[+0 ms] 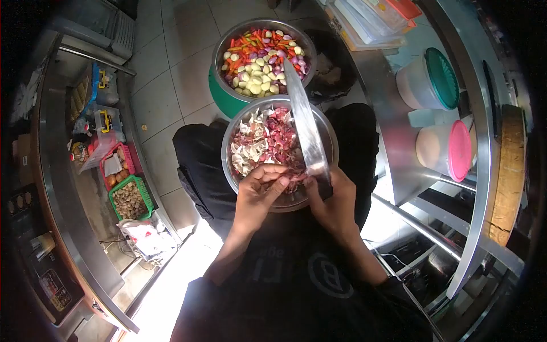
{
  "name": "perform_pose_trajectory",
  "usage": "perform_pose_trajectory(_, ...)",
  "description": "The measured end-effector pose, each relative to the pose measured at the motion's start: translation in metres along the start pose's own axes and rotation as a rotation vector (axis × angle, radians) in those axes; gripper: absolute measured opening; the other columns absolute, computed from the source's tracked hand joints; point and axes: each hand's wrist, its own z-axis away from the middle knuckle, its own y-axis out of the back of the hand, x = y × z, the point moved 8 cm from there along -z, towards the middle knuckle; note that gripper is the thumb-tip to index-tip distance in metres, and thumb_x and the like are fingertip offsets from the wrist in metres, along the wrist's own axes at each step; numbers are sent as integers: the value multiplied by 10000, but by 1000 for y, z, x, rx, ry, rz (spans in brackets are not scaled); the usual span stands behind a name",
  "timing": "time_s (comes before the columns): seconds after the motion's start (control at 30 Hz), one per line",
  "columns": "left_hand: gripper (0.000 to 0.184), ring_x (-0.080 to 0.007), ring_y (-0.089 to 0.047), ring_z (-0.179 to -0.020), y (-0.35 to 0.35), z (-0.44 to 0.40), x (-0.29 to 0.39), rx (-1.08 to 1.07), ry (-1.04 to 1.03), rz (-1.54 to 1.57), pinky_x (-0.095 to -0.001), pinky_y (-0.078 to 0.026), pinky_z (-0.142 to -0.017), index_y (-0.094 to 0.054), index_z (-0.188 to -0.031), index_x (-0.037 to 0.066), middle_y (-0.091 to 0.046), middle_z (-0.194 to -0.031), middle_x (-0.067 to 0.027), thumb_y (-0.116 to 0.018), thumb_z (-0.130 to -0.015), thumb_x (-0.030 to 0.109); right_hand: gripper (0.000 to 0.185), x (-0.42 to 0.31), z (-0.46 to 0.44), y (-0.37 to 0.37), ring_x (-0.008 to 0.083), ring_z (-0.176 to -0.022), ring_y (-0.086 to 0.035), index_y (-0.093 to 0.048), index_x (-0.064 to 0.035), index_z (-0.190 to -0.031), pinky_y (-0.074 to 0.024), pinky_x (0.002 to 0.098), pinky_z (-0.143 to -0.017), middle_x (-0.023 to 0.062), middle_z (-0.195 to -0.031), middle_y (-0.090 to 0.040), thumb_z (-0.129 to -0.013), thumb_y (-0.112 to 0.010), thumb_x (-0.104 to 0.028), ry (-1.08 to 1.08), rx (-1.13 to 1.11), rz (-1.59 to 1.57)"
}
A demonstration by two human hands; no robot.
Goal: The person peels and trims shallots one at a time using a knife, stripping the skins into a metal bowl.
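Note:
In my lap sits a metal bowl (227,165) full of reddish unpeeled shallots (279,137) and whitish garlic skins (250,145). My right hand (335,206) is closed round the handle of a large knife (307,122), its broad blade pointing up and away over the bowl. Over the bowl's near side, my left hand (261,196) pinches a small reddish shallot (294,178), partly hidden by fingers. My right thumb lies close to that shallot, near the base of the blade. Beyond stands a second metal bowl (219,54) holding peeled garlic (255,80), shallots and red and orange chillies (250,43).
The far bowl rests on something green (219,97), beside a black plastic bag (336,74). At left, a shelf carries a green basket (149,199) and a pink basket (128,157). At right, a steel table (393,131) holds tubs with green (441,78) and pink (460,151) lids.

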Motion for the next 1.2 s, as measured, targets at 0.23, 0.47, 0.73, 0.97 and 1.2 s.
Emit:
perform_pose_trajectory(0.23,177,-150,-736,-943,1,-5,-12,-47,-93,46,-293,-578,-919,-707,-1198,-52,-786,-1042,-99,-721,-1037,18,284,-19,-2,1,373,-881,-736,-711,-7,-1160,-573,404,-741,188,-1005,-691,-904,-806,-87,79,-33,37)
perform_pose_trajectory(0.47,173,-147,-718,-923,2,-1,-13,90,-131,-241,-321,-565,-898,-779,-1090,-11,-784,-1010,-84,-836,-951,73,304,-23,1,-10,440,-896,-720,-649,-29,-1205,-594,495,-728,189,-1101,-667,-927,-759,-82,75,-76,80)
perform_pose_trajectory(0.73,309,-203,-720,-974,-14,8,22,180,-365,-757,-397,-527,-956,-763,-1151,1,-771,-951,-79,-880,-892,122,304,-17,7,-18,465,-894,-705,-618,6,-1190,-582,488,-703,205,-1071,-660,-906,-725,-8,28,-34,216)
perform_pose_trajectory(0.97,176,-106,-706,-986,-14,-5,-4,-90,-28,38,-276,-565,-923,-725,-1214,4,-753,-1086,-46,-724,-1045,53,268,-14,3,-9,461,-926,-698,-614,-4,-1178,-564,492,-742,210,-1047,-654,-937,-724,-40,37,-37,44)
perform_pose_trajectory(1.2,217,-120,-705,-1070,-10,-3,-7,-129,8,46,-291,-557,-975,-720,-1247,0,-757,-1138,-58,-729,-1033,30,216,-16,2,-6,442,-881,-684,-632,12,-1117,-542,459,-739,216,-987,-650,-931,-730,-33,40,-32,-23)
